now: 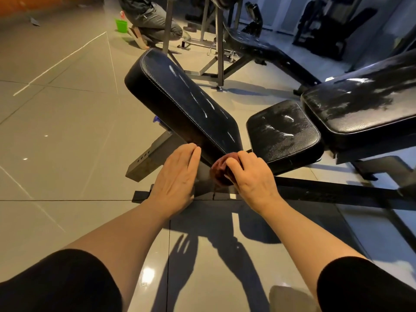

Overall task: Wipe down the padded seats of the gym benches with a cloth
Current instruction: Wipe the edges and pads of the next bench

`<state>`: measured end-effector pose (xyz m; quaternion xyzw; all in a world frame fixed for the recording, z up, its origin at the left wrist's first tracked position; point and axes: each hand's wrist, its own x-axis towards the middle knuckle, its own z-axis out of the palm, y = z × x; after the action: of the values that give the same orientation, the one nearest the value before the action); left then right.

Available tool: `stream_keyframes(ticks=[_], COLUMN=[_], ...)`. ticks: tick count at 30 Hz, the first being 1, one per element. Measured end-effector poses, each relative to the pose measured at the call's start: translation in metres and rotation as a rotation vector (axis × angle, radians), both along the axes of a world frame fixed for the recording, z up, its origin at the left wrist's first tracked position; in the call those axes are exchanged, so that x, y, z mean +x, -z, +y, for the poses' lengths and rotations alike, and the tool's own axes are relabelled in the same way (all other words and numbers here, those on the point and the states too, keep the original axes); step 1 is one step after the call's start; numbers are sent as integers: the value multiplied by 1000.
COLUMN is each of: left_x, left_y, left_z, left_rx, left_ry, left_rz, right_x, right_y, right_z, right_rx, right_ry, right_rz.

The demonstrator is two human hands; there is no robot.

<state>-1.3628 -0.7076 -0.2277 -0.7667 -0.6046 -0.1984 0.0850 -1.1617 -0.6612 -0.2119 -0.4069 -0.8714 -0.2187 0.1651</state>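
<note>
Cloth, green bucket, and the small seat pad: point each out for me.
cloth (219, 174), head view, bunched middle.
green bucket (121, 25), head view, front wall.
small seat pad (283, 129), head view, top surface.

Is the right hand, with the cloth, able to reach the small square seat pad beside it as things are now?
Probably yes. The right hand grips the cloth at the near end of the long pad, and the small seat pad lies just to its right, with nothing between them.

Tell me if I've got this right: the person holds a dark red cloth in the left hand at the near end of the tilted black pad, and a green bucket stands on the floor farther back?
Nearly. The head view shows the dark red cloth gripped by the right hand, not the left. The left hand lies flat against the near end of the tilted black pad. The green bucket does stand on the floor farther back.
</note>
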Motion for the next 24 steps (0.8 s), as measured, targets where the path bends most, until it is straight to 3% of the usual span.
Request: stream_keyframes(ticks=[6,12,24], left_x=[5,3,-28], left_y=[1,-8,-19], left_z=[2,-1,-1], left_rx=[22,-13,71], left_ry=[-16,-21,-118], left_rz=[-53,-52,-112], right_x=[41,-17,-44], right_y=[6,-29,-13], right_z=[-8,-2,7], right_rx=[-36,163,6], right_ry=[148,-77,-27], right_rz=[54,259,350])
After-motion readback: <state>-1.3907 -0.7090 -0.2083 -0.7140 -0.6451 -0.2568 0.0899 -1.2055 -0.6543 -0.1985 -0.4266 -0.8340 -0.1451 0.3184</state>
